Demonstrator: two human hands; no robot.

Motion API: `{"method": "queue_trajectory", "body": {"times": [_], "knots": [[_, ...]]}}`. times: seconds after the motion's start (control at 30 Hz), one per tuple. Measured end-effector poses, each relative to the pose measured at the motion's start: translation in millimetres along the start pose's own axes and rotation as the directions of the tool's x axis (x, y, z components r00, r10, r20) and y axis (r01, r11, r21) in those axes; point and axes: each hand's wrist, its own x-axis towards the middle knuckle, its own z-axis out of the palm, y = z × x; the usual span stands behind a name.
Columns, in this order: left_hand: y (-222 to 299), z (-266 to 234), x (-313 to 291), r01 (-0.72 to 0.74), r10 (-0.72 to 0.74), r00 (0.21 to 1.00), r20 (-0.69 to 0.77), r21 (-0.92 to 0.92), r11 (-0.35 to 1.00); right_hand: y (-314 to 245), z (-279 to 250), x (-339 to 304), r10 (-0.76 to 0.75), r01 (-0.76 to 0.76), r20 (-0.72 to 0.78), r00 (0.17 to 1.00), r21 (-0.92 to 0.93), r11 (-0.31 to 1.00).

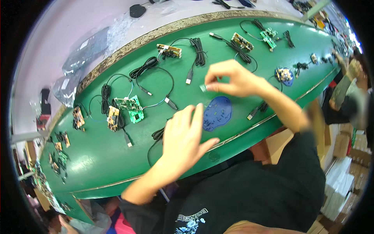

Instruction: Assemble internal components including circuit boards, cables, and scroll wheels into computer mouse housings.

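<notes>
Landmark: a blue plate point(217, 113), flat, rounded and marked in dark strokes, is being borne by the green table point(101, 167); it is lying between the two hands, near the table's front edge.
Right hand point(230, 80): is being held past the blue plate's far edge, thumb and fingertips brought together on a small green piece point(203, 88).
Small green piece: is being pinched just beyond the blue plate, toward its left, apart from it; its height over the table cannot be told.
Left hand point(183, 130): is being held just beside the blue plate's left side, fingers extended, thumb spread; nothing is being seen in its grasp, and whether the plate is being touched cannot be told.
Hands, pair: are being held apart, either side of the blue plate's left part.
Cable plug, black point(250, 116): is lying right of the blue plate.
Tan circuit board point(242, 41): is lying well beyond the blue plate, slightly right.
Green circuit board point(136, 111): is lying well left of the blue plate, past the left hand.
Second blue plate point(289, 80): is lying well right of the first, parts being carried on it.
</notes>
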Motion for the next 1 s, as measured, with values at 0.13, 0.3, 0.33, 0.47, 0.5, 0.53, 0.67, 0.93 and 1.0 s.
{"method": "queue_trajectory", "body": {"times": [0.13,0.3,0.33,0.47,0.5,0.53,0.67,0.93,1.0], "knots": [[-27,29,34,-0.052,0.051,0.986,0.160,0.003,0.999,0,18,-20,-0.073,0.072,-0.040,0.997,-0.007,0.997],[-71,37,38,-0.074,0.062,0.996,-0.071,-0.192,0.979,8,33,-29,-0.065,0.058,-0.059,0.996,-0.112,0.992],[-69,38,36,-0.092,0.075,0.993,-0.087,-0.204,0.975,12,37,-30,-0.033,0.026,-0.067,0.997,-0.097,0.995],[-75,41,39,-0.109,0.090,0.992,-0.091,-0.239,0.965,14,48,-28,0.007,-0.030,-0.126,0.992,-0.175,0.984],[-77,41,42,-0.121,0.100,0.990,-0.097,-0.238,0.964,15,45,-24,-0.005,-0.016,-0.117,0.993,-0.179,0.984],[-78,42,42,-0.120,0.098,0.990,-0.101,-0.235,0.965,14,43,-24,0.013,-0.037,-0.119,0.993,-0.198,0.979],[-81,37,48,-0.147,0.121,0.984,-0.128,-0.219,0.965,6,39,-14,0.066,-0.097,-0.174,0.983,-0.179,0.979],[-90,47,51,-0.200,0.181,0.975,-0.131,-0.146,0.969,24,37,-18,-0.058,0.023,-0.140,0.988,-0.234,0.972],[-88,51,44,-0.204,0.184,0.974,-0.135,-0.160,0.966,15,40,-22,-0.026,0.005,-0.121,0.992,-0.173,0.985]]}}
